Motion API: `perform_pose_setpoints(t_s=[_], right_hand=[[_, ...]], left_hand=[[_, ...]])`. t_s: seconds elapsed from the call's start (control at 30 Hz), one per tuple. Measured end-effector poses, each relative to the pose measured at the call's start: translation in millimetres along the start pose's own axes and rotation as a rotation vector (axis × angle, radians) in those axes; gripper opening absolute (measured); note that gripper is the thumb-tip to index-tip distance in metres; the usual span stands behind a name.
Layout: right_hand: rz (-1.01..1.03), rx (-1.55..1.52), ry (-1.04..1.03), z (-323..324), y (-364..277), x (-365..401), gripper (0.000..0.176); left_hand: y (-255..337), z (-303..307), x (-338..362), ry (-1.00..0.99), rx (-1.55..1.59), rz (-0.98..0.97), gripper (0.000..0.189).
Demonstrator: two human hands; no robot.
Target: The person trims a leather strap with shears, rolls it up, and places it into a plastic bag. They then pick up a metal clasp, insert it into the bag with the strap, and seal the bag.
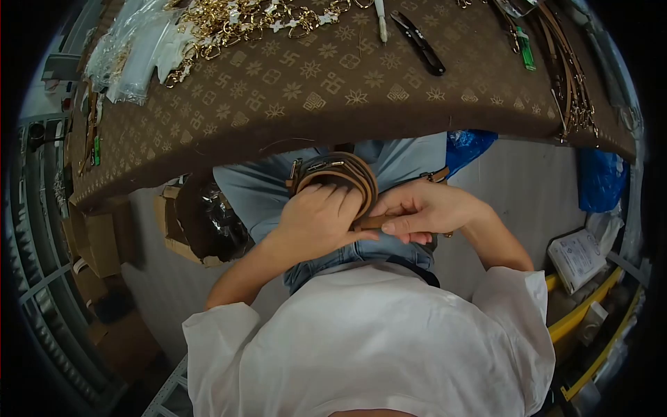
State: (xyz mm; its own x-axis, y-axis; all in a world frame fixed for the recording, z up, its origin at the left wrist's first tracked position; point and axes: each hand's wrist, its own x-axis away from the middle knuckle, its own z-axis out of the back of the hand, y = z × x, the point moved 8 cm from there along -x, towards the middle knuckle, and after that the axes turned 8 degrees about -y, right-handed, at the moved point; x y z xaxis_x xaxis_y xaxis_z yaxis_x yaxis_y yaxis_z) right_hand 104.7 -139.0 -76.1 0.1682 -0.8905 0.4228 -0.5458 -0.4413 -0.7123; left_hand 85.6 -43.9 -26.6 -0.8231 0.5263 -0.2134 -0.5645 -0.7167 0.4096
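Over my lap, a coiled brown leather strap (367, 182) with metal fittings is wrapped around the fingers of my left hand (321, 212), which are bent inside the coil. My right hand (434, 208) is just to the right, its thumb and fingers pinching a flat brown strap part beside the coil. A buckle-like metal fitting (436, 175) on a strap shows above my right wrist. Part of the strap is hidden behind my hands.
A patterned brown cloth covers the table (278, 104). On it lie gold chains (236, 24), plastic bags (135, 52), a black cutter (419, 45), a green lighter (525, 50) and brown straps (573, 90). Boxes (97, 243) and blue bags (601, 179) stand around below.
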Motion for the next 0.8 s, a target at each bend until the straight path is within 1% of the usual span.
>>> perform_pose_setpoints(t_s=[0.07,0.1,0.13,0.2,0.23,0.3,0.33,0.4,0.43,0.5,0.53,0.6,0.8], right_hand=[[0.023,0.389,0.289,15.9,-18.9,17.9,0.020],[0.270,0.718,0.406,17.6,-36.7,26.8,0.019],[0.261,0.714,0.411,19.5,-35.6,29.5,0.019],[0.407,1.146,0.606,13.3,-55.6,45.5,0.019],[0.401,1.145,0.606,14.1,-53.9,45.7,0.019],[0.453,1.091,0.486,9.0,-49.0,41.5,0.015],[0.449,1.085,0.484,8.0,-52.3,43.5,0.015],[0.225,0.481,0.212,10.6,-37.1,34.0,0.015],[0.222,0.477,0.209,10.7,-34.5,32.4,0.015],[0.332,0.277,0.137,7.4,-33.6,29.5,0.019],[0.331,0.275,0.137,7.2,-33.7,29.4,0.019],[0.314,0.176,0.099,5.6,-31.9,28.7,0.023],[0.353,0.163,0.109,5.8,-32.2,30.1,0.023]], left_hand=[[-19.8,-17.9,10.9,-0.319,0.180,0.249,0.062],[-24.5,-13.4,10.6,-0.356,0.329,0.308,0.047],[-29.1,-7.3,11.8,-0.356,0.338,0.303,0.047],[-43.3,-17.5,29.2,-0.561,0.687,0.438,0.034],[-49.4,-14.3,34.7,-0.562,0.692,0.436,0.034],[-46.7,-21.7,52.4,-0.698,1.215,0.484,0.034],[-52.1,-23.0,58.5,-0.700,1.221,0.486,0.034],[-45.4,-16.8,58.9,-0.637,1.633,0.288,0.034],[-48.5,-16.4,62.3,-0.636,1.637,0.292,0.034],[-47.6,-12.2,63.7,-0.657,1.664,0.260,0.037],[-47.8,-12.0,64.3,-0.658,1.666,0.260,0.037],[-46.9,-9.8,63.0,-0.634,1.696,0.223,0.039],[-46.7,-10.7,63.6,-0.635,1.703,0.220,0.042]])
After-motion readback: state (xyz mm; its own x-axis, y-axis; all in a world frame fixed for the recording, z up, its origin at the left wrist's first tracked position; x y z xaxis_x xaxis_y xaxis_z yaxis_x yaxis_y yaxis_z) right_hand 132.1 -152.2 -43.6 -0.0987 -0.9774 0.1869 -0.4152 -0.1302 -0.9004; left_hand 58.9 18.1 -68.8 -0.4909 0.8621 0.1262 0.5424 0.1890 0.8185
